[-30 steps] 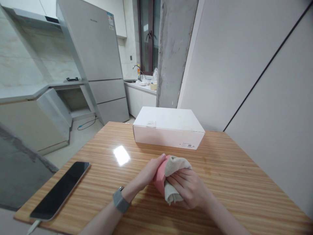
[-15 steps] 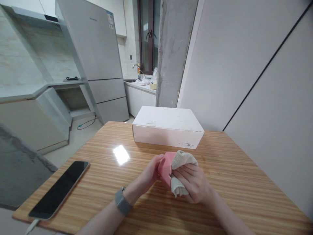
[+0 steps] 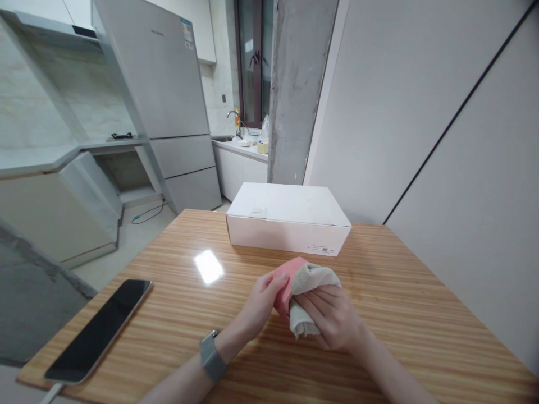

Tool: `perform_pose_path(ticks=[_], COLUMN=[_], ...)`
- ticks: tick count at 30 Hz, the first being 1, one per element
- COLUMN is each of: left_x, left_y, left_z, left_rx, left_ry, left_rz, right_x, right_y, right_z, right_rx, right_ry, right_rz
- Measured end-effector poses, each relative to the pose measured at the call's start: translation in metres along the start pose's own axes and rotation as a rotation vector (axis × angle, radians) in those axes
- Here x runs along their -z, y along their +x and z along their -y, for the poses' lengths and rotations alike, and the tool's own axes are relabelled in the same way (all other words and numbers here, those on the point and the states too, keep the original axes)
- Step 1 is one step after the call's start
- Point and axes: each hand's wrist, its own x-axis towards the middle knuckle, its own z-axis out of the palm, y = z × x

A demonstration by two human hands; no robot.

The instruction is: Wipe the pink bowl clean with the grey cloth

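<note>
A small, smooth pink block (image 3: 286,279) sits tilted just above the wooden table (image 3: 391,292), pinched in the left hand (image 3: 260,300), its right side wrapped in a crumpled beige cloth (image 3: 310,293) pressed on by the right hand (image 3: 334,318).

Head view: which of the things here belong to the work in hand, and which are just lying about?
In hand:
- small pink object, held in the left hand
- crumpled beige cloth, pressed against it by the right hand

Lying about:
- closed white cardboard box
- flat black smartphone
- both rest on the striped wooden table
</note>
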Motion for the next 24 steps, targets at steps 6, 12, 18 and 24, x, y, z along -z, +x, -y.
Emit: perform_pose_path(ticks=[6, 12, 18, 24], left_x=[0.008, 0.017, 0.016, 0.020], left_y=[0.006, 0.004, 0.001, 0.006], left_z=[-0.002, -0.026, -0.037, -0.026], left_rx=[0.110, 0.143, 0.044, -0.021], left_ry=[-0.094, 0.169, 0.351, 0.306], left_rz=[0.024, 0.100, 0.275, 0.144], right_x=[-0.003, -0.009, -0.015, -0.014], right_y=[0.000, 0.004, -0.003, -0.003], right_z=[0.007, 0.020, 0.016, 0.007], right_rx=[0.031, 0.117, 0.089, 0.022], right_ry=[0.046, 0.133, 0.169, 0.123], right_rz=[-0.009, -0.024, 0.002, 0.058])
